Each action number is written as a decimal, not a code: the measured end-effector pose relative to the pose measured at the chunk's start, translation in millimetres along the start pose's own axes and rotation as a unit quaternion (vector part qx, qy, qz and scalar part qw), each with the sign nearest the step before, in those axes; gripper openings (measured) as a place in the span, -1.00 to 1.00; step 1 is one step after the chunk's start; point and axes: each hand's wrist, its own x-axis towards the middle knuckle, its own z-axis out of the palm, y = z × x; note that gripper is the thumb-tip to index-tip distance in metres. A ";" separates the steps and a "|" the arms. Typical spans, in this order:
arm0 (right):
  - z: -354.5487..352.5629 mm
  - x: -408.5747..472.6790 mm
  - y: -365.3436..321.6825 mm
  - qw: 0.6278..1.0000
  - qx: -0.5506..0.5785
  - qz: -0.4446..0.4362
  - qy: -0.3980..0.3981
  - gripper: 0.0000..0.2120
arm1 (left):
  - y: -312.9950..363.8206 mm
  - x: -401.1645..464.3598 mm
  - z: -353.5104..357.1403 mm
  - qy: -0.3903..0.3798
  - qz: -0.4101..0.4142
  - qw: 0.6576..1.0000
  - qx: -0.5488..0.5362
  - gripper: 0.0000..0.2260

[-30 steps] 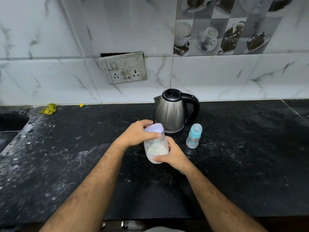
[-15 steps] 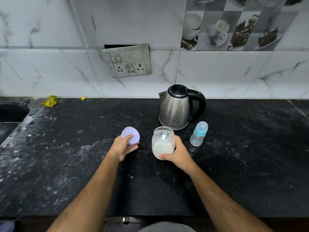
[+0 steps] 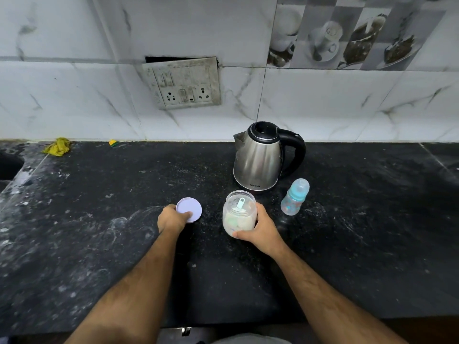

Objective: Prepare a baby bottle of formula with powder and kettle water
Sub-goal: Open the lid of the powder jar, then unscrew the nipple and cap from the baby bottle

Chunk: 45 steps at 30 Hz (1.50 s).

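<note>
A clear jar of white formula powder point(image 3: 239, 214) stands open on the black counter point(image 3: 347, 244), a pale scoop sticking up inside it. My right hand point(image 3: 260, 232) grips the jar's right side. The lilac jar lid point(image 3: 189, 209) lies flat on the counter to the jar's left, and my left hand point(image 3: 172, 219) holds its near edge. A steel kettle point(image 3: 260, 158) with a black handle stands just behind the jar. A small baby bottle point(image 3: 295, 196) with a blue collar and clear cap stands upright to the right of the jar.
A wall socket plate point(image 3: 183, 83) hangs loose on the tiled wall behind. A yellow cloth point(image 3: 57, 146) and a small yellow scrap point(image 3: 113, 142) lie at the counter's back left. A sink edge point(image 3: 10, 167) shows at far left.
My left hand took the lid off the jar, carried it left and set it down flat on the counter. My right hand kept hold of the jar.
</note>
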 end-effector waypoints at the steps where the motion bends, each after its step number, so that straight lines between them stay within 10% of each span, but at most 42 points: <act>1: 0.5 1.0 -0.9 1.000 -0.002 0.000 -0.002 -0.20 | 0.2 -1.8 -0.4 0.011 0.002 1.000 0.016 -0.61; 17: 5.4 15.1 -2.3 0.995 -0.096 -0.008 0.001 -0.18 | 2.8 -25.9 -5.5 0.115 0.096 0.988 -0.022 -0.71; 25: 18.7 26.3 -9.8 0.996 -0.085 -0.016 -0.023 -0.17 | 20.0 -60.9 13.8 -0.171 0.168 0.941 -0.241 -0.79; 45: 35.3 36.6 -18.0 0.990 -0.121 0.015 -0.074 0.12 | 4.4 -62.8 7.1 -0.139 0.136 0.955 -0.224 -0.72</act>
